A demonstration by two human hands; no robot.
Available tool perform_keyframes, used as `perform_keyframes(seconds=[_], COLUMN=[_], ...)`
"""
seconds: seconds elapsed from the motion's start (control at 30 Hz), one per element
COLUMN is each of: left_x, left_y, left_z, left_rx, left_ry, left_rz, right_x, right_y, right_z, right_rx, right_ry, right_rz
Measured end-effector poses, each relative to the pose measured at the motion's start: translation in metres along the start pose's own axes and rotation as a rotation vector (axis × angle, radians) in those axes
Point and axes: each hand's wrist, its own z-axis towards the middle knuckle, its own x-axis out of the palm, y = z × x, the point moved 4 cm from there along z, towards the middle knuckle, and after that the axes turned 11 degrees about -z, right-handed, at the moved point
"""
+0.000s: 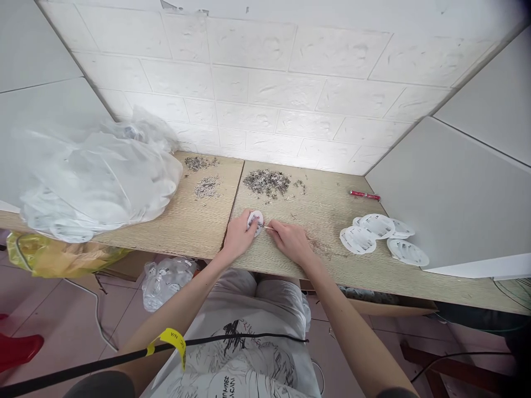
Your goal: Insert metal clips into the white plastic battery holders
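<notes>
My left hand (pixel 239 234) is closed on a small round white card (pixel 256 216), the thumb lying across its face. Just to the right, my right hand (pixel 289 239) pinches a thin pale stick-like tool (pixel 268 227), whose tip points at the card's right edge. What the tip touches is too small to tell. Behind the hands lies a heap of small dark and silvery metal pieces (pixel 267 182). Two smaller piles sit to its left, a dark one (pixel 198 162) and a lighter one (pixel 207 187).
Several white oval cards (pixel 359 240) lie overlapped on the right of the wooden table (pixel 323 210), below a red pen (pixel 365 195). A big translucent bag (pixel 99 182) fills the left end. Panels stand on both sides. Under the table hang a yellow bag (pixel 62 254) and a clear bag (pixel 168 279).
</notes>
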Motion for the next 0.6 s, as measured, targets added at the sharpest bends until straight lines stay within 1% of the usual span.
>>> perform_keyframes(seconds=[0.2,0.4,0.6], left_x=[-0.0003,-0.0005,-0.0003], left_y=[-0.0004,-0.0003,-0.001], left_z=[0.0001,-0.0004,-0.0025], left_rx=[0.009,0.006,0.003], left_ry=[-0.006,-0.007,-0.028], left_rz=[0.037,0.046,0.043], right_x=[-0.0002,-0.0001,0.0003], right_y=[0.0034,0.0049,0.0001], right_z=[0.0037,0.0053,0.002], right_rx=[0.0,-0.003,0.073], right_ry=[0.046,0.024,-0.008], right_rz=[-0.011,0.017,0.123])
